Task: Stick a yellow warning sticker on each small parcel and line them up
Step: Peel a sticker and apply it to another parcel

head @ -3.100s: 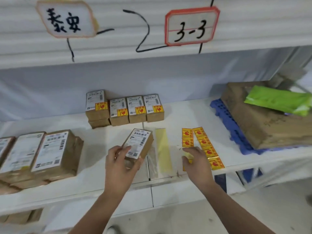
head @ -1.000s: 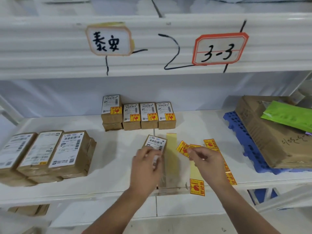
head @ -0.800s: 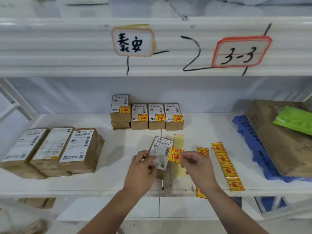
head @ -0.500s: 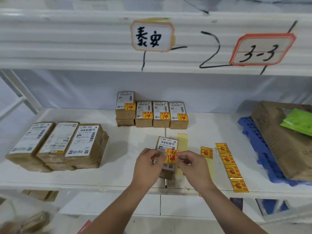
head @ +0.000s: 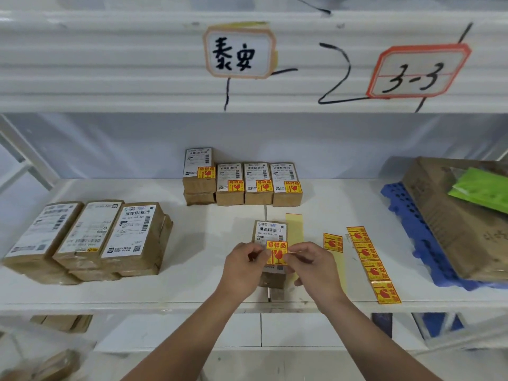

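Shelf (head: 192, 284) carried a small parcel (head: 270, 232) near the middle of its front edge. It looked stiff and light, best steadied by its sides. Over its lower label, the left hand (head: 242, 266) and right hand (head: 312, 266) each pinched an edge of a thin, floppy yellow sticker (head: 276, 253).
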